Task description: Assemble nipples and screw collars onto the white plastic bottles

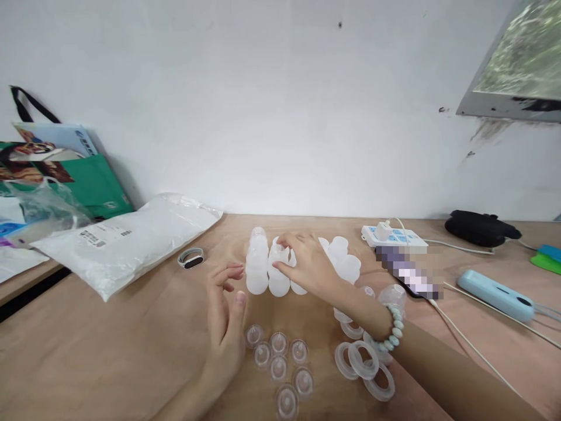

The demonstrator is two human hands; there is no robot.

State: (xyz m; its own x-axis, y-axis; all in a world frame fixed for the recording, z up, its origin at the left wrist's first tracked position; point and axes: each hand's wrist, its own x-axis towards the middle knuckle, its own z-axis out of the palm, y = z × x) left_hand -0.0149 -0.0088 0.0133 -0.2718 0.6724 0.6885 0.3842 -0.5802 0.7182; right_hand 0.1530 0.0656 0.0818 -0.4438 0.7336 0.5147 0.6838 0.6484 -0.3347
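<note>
My right hand [307,260], with a beaded bracelet at the wrist, reaches into rows of small translucent white bottles. Its thumb and fingers close around the top of one bottle [279,283] in the second row; the fingers partly hide that top. To the left of this row stands another row of bottles [257,282], its rear one with a clear dome. My left hand [225,304] hovers in front of that row, fingers half curled and thumb apart, holding nothing. Several clear nipple-shaped pieces [279,368] lie nearer me. Translucent rings [363,360] are heaped under my right forearm.
At the left lie a white plastic mailer [131,240] and a fitness band [191,258], with a green bag [105,187] behind. To the right are a power strip [370,235], a phone [409,275], a light-blue device [495,294], cables and a black case [480,228].
</note>
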